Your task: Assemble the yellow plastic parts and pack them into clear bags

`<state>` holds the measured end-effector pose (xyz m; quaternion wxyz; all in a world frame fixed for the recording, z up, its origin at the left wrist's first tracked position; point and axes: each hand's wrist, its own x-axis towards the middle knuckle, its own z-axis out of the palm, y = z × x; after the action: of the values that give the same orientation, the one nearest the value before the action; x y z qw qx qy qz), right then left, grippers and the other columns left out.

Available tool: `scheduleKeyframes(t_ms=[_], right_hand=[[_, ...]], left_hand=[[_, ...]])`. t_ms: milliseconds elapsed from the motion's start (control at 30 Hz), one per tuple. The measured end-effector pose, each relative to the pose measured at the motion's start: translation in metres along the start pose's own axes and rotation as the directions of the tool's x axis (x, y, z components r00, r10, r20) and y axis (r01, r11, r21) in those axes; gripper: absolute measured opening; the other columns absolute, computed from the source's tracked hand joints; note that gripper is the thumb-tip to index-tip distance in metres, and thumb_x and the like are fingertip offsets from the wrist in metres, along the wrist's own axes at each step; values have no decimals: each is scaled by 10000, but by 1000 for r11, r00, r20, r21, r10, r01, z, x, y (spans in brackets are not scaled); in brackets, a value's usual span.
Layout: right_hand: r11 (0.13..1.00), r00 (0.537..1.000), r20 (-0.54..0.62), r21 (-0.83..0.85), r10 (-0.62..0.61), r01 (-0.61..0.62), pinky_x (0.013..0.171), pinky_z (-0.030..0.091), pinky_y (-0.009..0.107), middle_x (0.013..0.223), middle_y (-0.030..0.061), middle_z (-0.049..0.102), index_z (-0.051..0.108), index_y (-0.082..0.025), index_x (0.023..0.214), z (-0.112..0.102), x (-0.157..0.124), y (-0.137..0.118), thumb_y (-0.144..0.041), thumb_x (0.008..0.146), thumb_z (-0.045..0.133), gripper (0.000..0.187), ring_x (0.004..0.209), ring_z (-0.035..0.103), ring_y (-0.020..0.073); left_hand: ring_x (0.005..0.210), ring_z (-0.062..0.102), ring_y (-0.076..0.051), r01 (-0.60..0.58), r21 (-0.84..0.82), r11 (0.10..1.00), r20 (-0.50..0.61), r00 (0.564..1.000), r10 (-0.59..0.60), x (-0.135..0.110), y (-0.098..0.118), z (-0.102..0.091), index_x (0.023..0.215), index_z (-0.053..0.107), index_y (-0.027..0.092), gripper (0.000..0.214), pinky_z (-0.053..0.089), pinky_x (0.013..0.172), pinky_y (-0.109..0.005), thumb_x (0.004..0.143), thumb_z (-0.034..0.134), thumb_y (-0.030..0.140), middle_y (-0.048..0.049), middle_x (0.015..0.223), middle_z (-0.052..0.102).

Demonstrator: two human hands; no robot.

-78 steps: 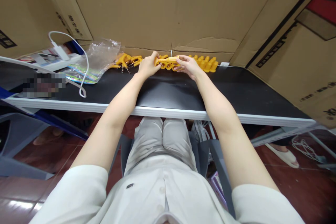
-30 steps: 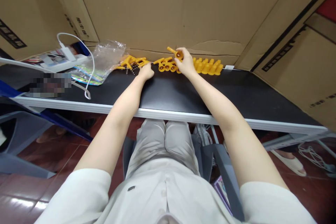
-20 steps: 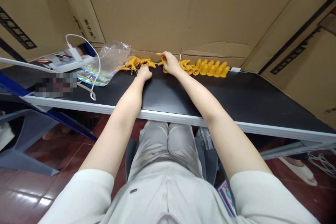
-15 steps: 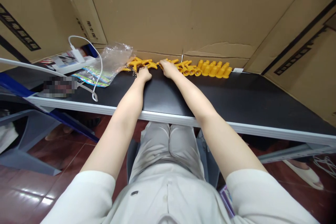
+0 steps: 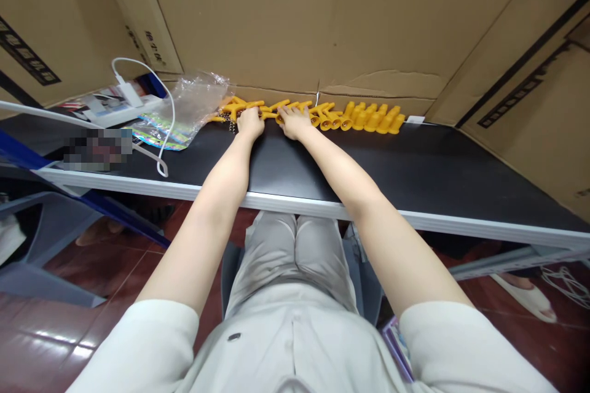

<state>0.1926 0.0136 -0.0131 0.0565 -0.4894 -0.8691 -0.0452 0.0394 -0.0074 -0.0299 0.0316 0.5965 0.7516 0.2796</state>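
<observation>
Both my arms reach across the black table (image 5: 415, 166) to its far edge. My left hand (image 5: 251, 121) rests on a loose pile of yellow plastic parts (image 5: 235, 107) with small metal springs, its fingers curled onto them. My right hand (image 5: 293, 121) sits close beside it, fingers bent over more yellow parts (image 5: 271, 109). What either hand grips is hidden by the fingers. To the right, a row of yellow assembled pieces (image 5: 364, 118) lies along the cardboard wall.
A clear plastic bag (image 5: 193, 101) lies left of the pile on coloured packets. A white cable (image 5: 161, 116) loops from a white charger (image 5: 126, 95). Cardboard boxes (image 5: 299, 18) wall in the back and right. A sandalled foot (image 5: 520, 304) shows under the table.
My right hand lifted a yellow piece, set it into the row, then moved left to meet my left hand at the loose pile. The camera view shifted slightly.
</observation>
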Motion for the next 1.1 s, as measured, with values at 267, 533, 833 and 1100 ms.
scheduleKeyframes(t_ms=[267,533,833,1100], right_hand=[[985,938,-314,142,143,-102,1363,134,749,1788,202,395,510,-89,1639,-19,-29,79,-151,1018,418,631,1668,357,391],[828,705,-439,358,557,-431,1309,328,695,1695,200,531,588,-150,1582,-11,-76,172,-99,952,392,662,1606,464,364],[812,763,-335,421,554,-405,1380,277,603,1746,133,489,576,-160,1621,-7,-86,187,-41,924,449,719,1655,424,270],[858,843,-215,286,492,-428,1364,83,752,1695,202,535,641,-127,1541,-6,-93,162,15,959,565,604,1664,380,361]], left_hand=[[1449,636,-292,-45,-206,978,-206,979,2,10,1,0,1330,714,190,444,442,1308,-415,969,496,50,-156,1465,694],[1373,665,-303,-111,-360,926,-319,948,-10,19,5,1,1283,673,188,385,459,1289,-472,934,565,68,-133,1318,717],[1283,714,-280,-159,-424,892,-352,936,-1,18,12,0,1319,631,189,344,517,1232,-453,976,608,163,-133,1291,723],[1331,704,-280,-65,-322,944,-222,975,-9,10,15,2,1335,677,165,469,517,1226,-386,882,598,77,-130,1330,775]])
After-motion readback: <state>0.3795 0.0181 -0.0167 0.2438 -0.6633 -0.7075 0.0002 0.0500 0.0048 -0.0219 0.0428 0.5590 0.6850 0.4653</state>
